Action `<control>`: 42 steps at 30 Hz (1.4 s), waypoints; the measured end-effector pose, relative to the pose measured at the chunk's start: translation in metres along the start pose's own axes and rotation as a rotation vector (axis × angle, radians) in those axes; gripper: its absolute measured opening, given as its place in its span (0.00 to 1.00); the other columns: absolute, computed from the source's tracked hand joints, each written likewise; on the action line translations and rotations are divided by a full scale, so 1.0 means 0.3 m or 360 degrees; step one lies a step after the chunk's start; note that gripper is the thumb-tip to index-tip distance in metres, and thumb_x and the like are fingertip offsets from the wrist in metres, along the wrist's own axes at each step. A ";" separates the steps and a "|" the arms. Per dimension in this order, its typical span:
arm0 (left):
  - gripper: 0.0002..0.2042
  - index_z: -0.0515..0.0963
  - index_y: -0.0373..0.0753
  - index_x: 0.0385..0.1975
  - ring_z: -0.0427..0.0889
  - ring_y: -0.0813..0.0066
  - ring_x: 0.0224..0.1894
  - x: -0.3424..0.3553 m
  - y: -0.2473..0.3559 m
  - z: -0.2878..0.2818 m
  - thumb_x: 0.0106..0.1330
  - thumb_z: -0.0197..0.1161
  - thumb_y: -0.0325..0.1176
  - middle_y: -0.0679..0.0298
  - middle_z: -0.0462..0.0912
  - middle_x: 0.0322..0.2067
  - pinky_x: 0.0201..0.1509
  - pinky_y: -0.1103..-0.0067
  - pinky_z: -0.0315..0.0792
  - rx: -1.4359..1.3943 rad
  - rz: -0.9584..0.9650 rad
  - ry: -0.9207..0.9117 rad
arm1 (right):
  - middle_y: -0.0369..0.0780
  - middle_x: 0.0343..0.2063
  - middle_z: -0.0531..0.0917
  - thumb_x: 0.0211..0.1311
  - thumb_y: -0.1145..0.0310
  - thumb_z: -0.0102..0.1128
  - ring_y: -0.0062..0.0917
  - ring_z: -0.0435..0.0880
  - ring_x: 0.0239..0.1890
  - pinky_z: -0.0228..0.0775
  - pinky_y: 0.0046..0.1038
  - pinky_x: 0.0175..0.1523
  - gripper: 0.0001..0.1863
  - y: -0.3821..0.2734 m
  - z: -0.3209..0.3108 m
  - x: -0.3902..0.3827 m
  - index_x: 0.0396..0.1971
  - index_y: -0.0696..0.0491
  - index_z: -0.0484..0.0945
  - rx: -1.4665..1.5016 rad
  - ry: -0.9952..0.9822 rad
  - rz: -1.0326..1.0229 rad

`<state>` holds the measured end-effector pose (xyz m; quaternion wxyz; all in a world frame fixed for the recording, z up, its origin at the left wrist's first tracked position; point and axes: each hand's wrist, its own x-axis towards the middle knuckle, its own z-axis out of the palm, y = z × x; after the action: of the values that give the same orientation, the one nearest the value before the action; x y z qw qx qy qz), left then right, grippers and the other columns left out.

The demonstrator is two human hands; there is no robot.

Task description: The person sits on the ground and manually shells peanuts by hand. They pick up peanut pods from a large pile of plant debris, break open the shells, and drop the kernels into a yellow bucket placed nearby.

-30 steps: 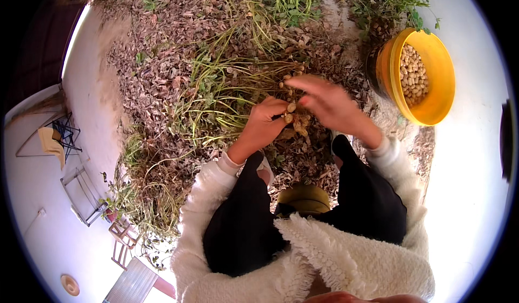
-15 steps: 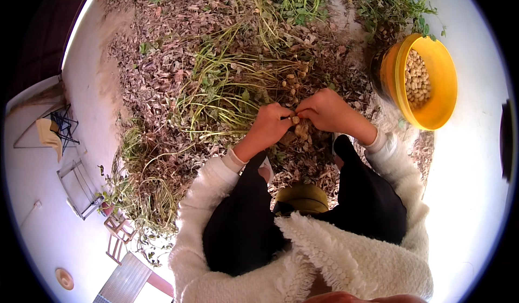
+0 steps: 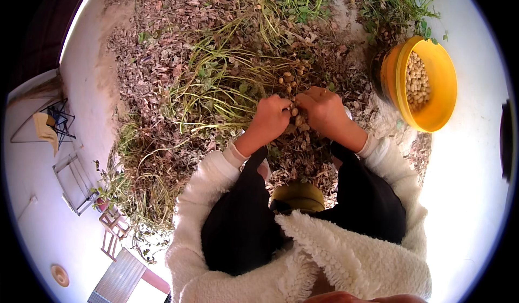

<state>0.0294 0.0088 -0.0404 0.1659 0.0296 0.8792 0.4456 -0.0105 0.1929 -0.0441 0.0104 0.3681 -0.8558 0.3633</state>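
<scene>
Between my knees and the plants, my left hand (image 3: 270, 119) is closed at a clump of dirty peanut pods (image 3: 299, 119), thumb and fingers pinched on it. My right hand (image 3: 325, 114) grips the same clump from the other side, its fingers curled. The pods hang among roots of an uprooted plant whose green and yellowing stems (image 3: 211, 114) spread leftward over a bed of dry brown leaves (image 3: 162, 44). A few more pods (image 3: 286, 79) lie just beyond my fingertips. Exactly what each fingertip holds is partly hidden.
A yellow bucket (image 3: 443, 108) part filled with pale peanuts stands at the right by a white wall. Leafy plants (image 3: 394, 0) lie at the top. A folding chair (image 3: 46, 133), metal frame (image 3: 75, 184) and wooden chair (image 3: 113, 224) are at the left. Another yellow bucket (image 3: 297, 192) is under me.
Both hands have come together on the pod clump; my right hand moved down from the upper pods, then slightly up with my left. The view has shifted a little.
</scene>
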 end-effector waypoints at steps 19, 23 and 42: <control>0.05 0.77 0.28 0.22 0.74 0.45 0.25 0.013 0.025 -0.015 0.49 0.59 0.25 0.43 0.73 0.20 0.29 0.63 0.67 -0.0378 -0.0188 -0.0121 | 0.40 0.21 0.79 0.51 0.56 0.68 0.40 0.80 0.25 0.69 0.38 0.27 0.15 0.034 -0.064 0.076 0.28 0.51 0.76 0.0311 -0.0626 -0.0018; 0.05 0.79 0.29 0.24 0.75 0.54 0.23 0.008 -0.016 -0.009 0.52 0.62 0.26 0.47 0.74 0.20 0.28 0.68 0.67 -0.0228 -0.0090 -0.0156 | 0.40 0.19 0.76 0.57 0.61 0.63 0.33 0.77 0.21 0.67 0.34 0.26 0.11 0.072 -0.010 0.064 0.29 0.53 0.77 0.0625 -0.0635 -0.0019; 0.08 0.79 0.29 0.26 0.71 0.72 0.17 0.062 0.015 0.015 0.61 0.60 0.29 0.56 0.74 0.16 0.24 0.74 0.64 -0.0499 -0.0269 0.0141 | 0.44 0.12 0.77 0.54 0.51 0.66 0.40 0.79 0.15 0.68 0.36 0.20 0.22 -0.013 -0.032 0.003 0.18 0.55 0.73 -0.0068 -0.0157 0.0281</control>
<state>0.0128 0.0188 -0.0444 0.1665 -0.0901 0.8048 0.5625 -0.0110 0.1965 -0.0344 -0.0561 0.3085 -0.8919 0.3258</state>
